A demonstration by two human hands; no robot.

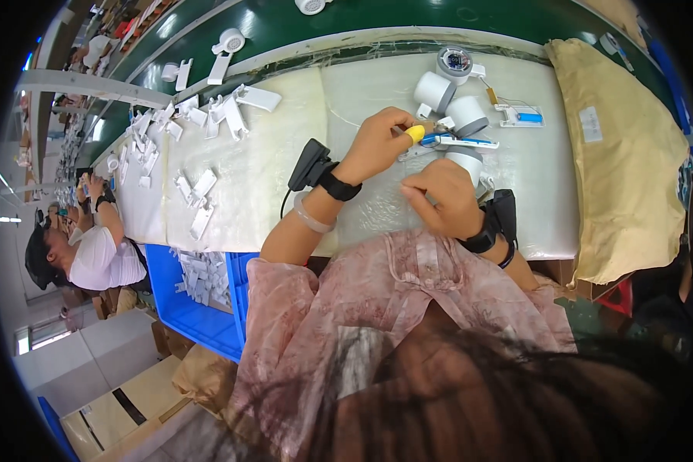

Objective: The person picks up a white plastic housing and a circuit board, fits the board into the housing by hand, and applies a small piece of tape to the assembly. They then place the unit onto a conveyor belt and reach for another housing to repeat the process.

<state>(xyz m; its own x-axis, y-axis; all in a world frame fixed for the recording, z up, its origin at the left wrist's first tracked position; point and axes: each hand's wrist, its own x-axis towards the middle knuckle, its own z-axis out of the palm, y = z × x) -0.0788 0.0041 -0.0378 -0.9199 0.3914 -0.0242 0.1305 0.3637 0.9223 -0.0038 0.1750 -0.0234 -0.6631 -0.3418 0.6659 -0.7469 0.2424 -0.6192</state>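
Note:
My left hand is closed in a pinch, with a yellow cover on one fingertip. That fingertip is against the end of a white casing with a blue battery; what the pinch holds is too small to tell. Just nearer, my right hand is curled with its knuckles up, and its fingertips are mostly hidden. Beside the hands lie white-and-grey round heads, one partly behind my right hand. One head farther back shows a circuit board. To the right, another white casing with a blue battery is wired to a small part.
White plastic parts lie in piles to the left on the film-covered table. A blue crate of white parts stands below. Brown paper covers the right end. A green conveyor runs behind; a co-worker is at far left.

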